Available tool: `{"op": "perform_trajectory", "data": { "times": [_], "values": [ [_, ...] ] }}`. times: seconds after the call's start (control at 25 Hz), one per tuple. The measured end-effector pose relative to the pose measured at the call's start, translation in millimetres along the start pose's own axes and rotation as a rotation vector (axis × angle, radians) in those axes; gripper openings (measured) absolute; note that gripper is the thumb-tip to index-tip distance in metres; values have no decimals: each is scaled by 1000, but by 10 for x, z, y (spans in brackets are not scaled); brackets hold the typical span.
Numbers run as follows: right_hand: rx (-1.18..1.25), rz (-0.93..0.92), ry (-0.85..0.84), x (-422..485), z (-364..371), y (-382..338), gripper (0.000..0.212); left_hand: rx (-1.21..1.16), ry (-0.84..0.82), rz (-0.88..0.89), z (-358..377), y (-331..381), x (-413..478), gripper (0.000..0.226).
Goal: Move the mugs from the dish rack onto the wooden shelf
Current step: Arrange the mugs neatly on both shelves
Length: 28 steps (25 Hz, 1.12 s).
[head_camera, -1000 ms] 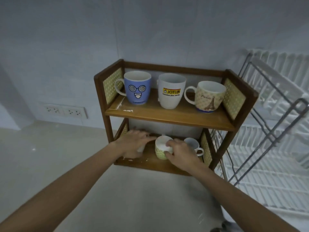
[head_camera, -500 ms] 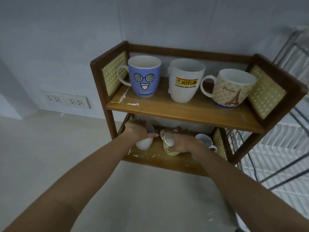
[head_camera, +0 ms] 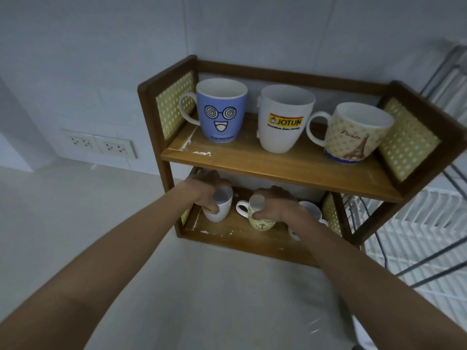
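The wooden shelf (head_camera: 278,168) has two levels. On top stand a blue face mug (head_camera: 221,111), a white Jotun mug (head_camera: 284,120) and a cream Paris mug (head_camera: 353,132). On the lower level my left hand (head_camera: 204,188) grips a small white mug (head_camera: 218,210) at its rim. My right hand (head_camera: 278,207) holds a yellow-green anchor mug (head_camera: 260,221), handle pointing left. Another small white mug (head_camera: 313,210) stands behind my right wrist, partly hidden.
The white wire dish rack (head_camera: 429,223) stands right of the shelf, its dark metal frame reaching toward the camera. Two wall sockets (head_camera: 101,146) sit on the tiled wall at left. A pale countertop (head_camera: 101,210) stretches in front and to the left.
Both hands have pushed their mugs deeper into the lower level. The view has moved closer and to the left, so less of the dish rack shows.
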State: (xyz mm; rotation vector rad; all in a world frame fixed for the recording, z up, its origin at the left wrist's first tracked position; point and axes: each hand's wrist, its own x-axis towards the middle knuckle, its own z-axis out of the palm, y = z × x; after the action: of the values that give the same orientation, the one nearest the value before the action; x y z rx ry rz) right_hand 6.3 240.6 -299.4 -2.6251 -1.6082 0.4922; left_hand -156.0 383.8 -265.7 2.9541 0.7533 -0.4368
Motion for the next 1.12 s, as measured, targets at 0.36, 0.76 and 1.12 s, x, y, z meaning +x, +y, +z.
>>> {"op": "perform_trajectory", "data": {
  "times": [0.36, 0.76, 1.12],
  "values": [
    [124, -22, -59, -125, -65, 35, 85, 13, 44, -132, 138, -46, 25, 83],
    [-113, 174, -137, -434, -128, 504, 46, -28, 162, 199, 378, 962, 333, 82],
    [69, 347, -45, -406, -198, 577, 63, -130, 108, 177, 371, 905, 379, 80]
  ]
}}
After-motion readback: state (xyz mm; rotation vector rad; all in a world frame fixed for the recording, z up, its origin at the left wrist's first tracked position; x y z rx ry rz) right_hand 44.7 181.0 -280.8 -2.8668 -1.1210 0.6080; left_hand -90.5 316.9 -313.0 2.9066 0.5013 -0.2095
